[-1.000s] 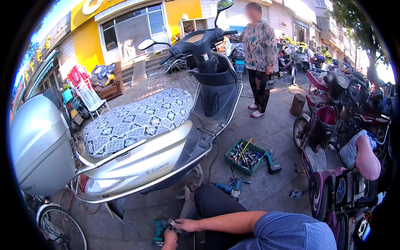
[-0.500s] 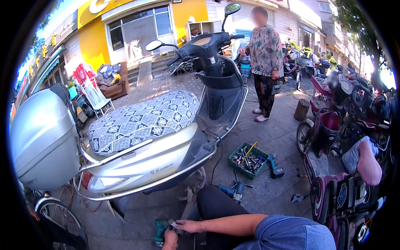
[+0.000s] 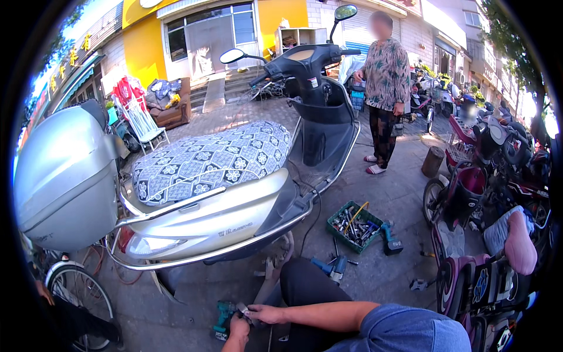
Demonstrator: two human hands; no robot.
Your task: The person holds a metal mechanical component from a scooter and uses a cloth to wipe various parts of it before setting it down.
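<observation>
Working low over grey paved ground (image 3: pixel 193 320), a person brings both hands together below a parked scooter (image 3: pixel 234 220). The right hand (image 3: pixel 268 314) has its fingers closed on a small metal part (image 3: pixel 243 308), which lies between the two hands. The left hand (image 3: pixel 237 330) is curled just below the part; whether it also grips the part cannot be told at this size. A teal power drill (image 3: pixel 223 317) is just beside the left hand.

The setting is an outdoor pavement before a shopfront with a yellow wall (image 3: pixel 142 53) and a ramp (image 3: pixel 214 94) over steps. A bystander (image 3: pixel 384 76) in a patterned top stands beyond the scooter; a tree stump (image 3: pixel 433 162) and a purple scooter (image 3: pixel 451 281) occupy the right side. At left, a white chair (image 3: pixel 141 121) stands beside a brown armchair (image 3: pixel 174 115) heaped with clothing (image 3: pixel 162 94).

Containers: a green crate (image 3: pixel 372 241) on the ground holds a jumble of metal tools (image 3: pixel 350 229), with a yellow curved piece (image 3: pixel 355 218) across them. A blue cordless tool (image 3: pixel 392 239) lies to its right, and a blue power tool (image 3: pixel 336 269) nearer the person's knee. The scooter carries a silver top box (image 3: pixel 67 170) with its lid down; its contents are hidden. A white cabinet (image 3: pixel 300 36) by the shopfront has open compartments, their contents too small to identify.
</observation>
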